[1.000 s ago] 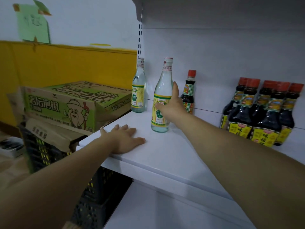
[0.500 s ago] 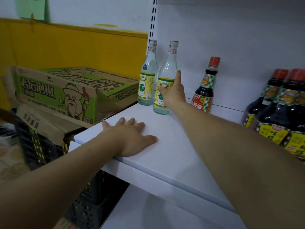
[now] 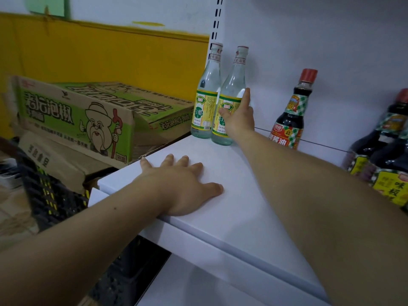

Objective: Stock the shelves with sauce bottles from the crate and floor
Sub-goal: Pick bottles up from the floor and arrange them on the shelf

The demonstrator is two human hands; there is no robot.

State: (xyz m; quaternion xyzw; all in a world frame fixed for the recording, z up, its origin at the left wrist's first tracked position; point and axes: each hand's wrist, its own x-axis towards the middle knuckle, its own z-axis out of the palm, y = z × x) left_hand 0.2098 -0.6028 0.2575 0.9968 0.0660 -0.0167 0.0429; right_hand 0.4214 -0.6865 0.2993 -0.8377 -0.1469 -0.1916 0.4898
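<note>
Right hand (image 3: 238, 120): we hold the second vinegar bottle (image 3: 234, 85) low on its body, thumb across the label, index finger straight up its side; the other fingers are hidden.
Left hand (image 3: 183, 186): flat on the shelf (image 3: 242, 217), fingers spread, bracing us.
Bottle position: upright at the shelf's back-left corner, touching the first vinegar bottle (image 3: 209, 85).
Doing it well: we judge it best to seat the base flat, face the label forward, then release gently.
Labels: vinegar 白醋; soy bottle (image 3: 291, 120) 厨邦, 酱油; carton (image 3: 77, 115) 老坛泡椒.
</note>
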